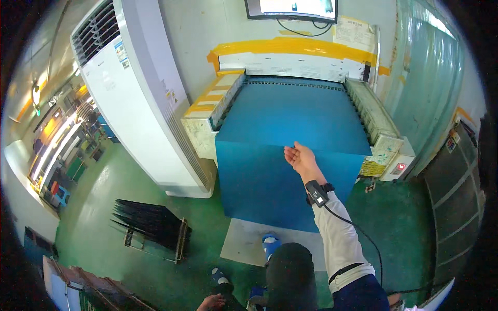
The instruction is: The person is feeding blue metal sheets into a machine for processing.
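A large smooth blue sheet covers the bed of a low machine, with a blue front face dropping below its near edge. My right hand is at the middle of that edge, fingers stretched out and slightly bent, gripping nothing visible. Whether its fingertips touch the blue surface is hard to tell. A black wrist device with a cable sits on my right wrist. Low in the picture, near my dark-trousered leg, my left hand is partly cut off, its fingers not clear.
Worn side rails flank the bed. A tall white air conditioner stands at left, and a rack of black sheets on the green floor. A monitor hangs above. Dark framed panels lean at right.
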Motion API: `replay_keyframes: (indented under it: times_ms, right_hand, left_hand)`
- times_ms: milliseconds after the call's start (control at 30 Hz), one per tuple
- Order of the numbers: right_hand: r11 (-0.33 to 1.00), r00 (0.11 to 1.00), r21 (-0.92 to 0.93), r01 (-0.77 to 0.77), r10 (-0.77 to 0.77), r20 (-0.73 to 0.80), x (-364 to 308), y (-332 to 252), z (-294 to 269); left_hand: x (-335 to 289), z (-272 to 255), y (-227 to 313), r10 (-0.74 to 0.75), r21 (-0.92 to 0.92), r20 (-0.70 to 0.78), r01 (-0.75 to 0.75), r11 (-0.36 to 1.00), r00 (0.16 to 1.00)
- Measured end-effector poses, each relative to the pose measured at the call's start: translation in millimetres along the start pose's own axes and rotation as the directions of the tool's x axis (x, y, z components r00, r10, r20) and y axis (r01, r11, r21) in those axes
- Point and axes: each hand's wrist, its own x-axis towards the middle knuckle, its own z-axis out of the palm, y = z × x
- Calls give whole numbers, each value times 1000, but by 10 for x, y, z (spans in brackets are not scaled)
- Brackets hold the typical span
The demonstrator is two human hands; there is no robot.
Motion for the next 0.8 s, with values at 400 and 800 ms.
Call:
replay_keyframes:
  times_ms: [400,800]
  right_hand:
    - [1000,1000,-4,-11,11,-6,55,44,26]
    - [993,993,-110,-34,46,112,-4,-22,139]
  left_hand:
    - [25,94,53,-90,-34,-73,88,996,993]
    - [578,-638,-292,-234,-64,-58,231,971,970]
